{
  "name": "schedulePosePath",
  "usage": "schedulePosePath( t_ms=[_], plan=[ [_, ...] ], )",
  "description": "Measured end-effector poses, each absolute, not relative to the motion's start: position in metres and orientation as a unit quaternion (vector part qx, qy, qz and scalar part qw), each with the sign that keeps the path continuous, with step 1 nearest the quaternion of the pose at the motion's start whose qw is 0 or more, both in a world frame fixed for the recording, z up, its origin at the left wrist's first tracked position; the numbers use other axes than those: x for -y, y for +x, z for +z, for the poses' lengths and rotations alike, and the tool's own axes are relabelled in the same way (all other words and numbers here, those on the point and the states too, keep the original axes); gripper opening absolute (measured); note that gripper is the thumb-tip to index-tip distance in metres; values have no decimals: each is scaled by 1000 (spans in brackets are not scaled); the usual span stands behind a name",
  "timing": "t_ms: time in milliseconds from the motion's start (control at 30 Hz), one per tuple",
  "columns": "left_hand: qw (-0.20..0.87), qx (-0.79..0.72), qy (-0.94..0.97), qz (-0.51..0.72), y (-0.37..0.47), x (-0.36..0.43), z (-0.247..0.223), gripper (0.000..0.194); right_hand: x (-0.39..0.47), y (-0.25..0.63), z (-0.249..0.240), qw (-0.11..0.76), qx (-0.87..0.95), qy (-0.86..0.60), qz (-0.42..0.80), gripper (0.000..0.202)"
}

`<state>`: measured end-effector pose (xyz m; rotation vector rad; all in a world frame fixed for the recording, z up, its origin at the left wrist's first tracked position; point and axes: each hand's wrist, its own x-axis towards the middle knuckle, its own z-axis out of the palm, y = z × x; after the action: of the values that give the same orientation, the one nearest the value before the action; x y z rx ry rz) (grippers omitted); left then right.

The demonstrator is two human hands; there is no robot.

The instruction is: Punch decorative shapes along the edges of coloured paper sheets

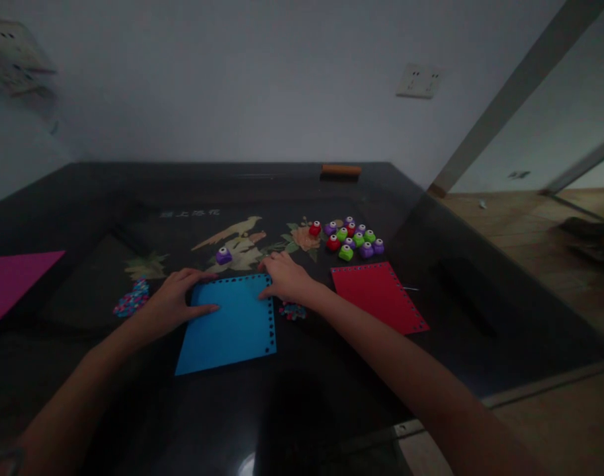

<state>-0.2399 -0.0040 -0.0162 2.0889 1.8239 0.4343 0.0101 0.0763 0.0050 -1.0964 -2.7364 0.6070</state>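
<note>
A blue sheet of paper (227,327) lies on the dark table, with small punched holes along its top and right edges. My left hand (180,297) grips its upper left corner, thumb spread on top and fingers along the top edge. At the upper right corner, my right hand (284,277) holds the sheet between thumb and bent fingers. Just beyond the top edge stands a purple craft punch (223,256) with a white button. Small pink and blue paper bits (133,297) are heaped beside my left hand, and more bits (292,311) lie under my right wrist.
Several red, green and purple craft punches (358,239) cluster at the right. Before them lies a red sheet (376,297) with punched edges, a thin light stick (411,288) beside it. A magenta sheet (14,284) is far left; a brown cylinder (341,170) rests near the wall.
</note>
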Motion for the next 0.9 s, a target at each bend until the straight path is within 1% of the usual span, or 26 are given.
schedulePosePath(
  t_ms=[233, 400, 500, 600, 700, 800, 900],
  plan=[
    [165, -660, 711, 179, -238, 3, -16, 62, -76, 12, 7, 69, 899, -364, 234, 47],
    [159, -661, 702, 213, -234, 5, -12, 54, -74, 13, 9, 88, 895, -367, 236, 49],
    [192, -674, 682, 210, -233, 6, -9, 47, -72, 13, 11, 75, 890, -371, 252, 51],
    [224, -689, 651, 226, -234, 7, -7, 46, -72, 13, 10, 62, 879, -387, 272, 53],
    [289, -682, 609, 284, -234, 7, -5, 45, -75, 12, 7, 95, 865, -395, 293, 50],
    [355, -680, 541, 344, -231, 8, 3, 46, -81, 11, 6, 139, 838, -383, 363, 42],
    [388, -696, 471, 379, -226, 10, 14, 47, -84, 11, 11, 172, 766, -375, 493, 42]
  ],
)
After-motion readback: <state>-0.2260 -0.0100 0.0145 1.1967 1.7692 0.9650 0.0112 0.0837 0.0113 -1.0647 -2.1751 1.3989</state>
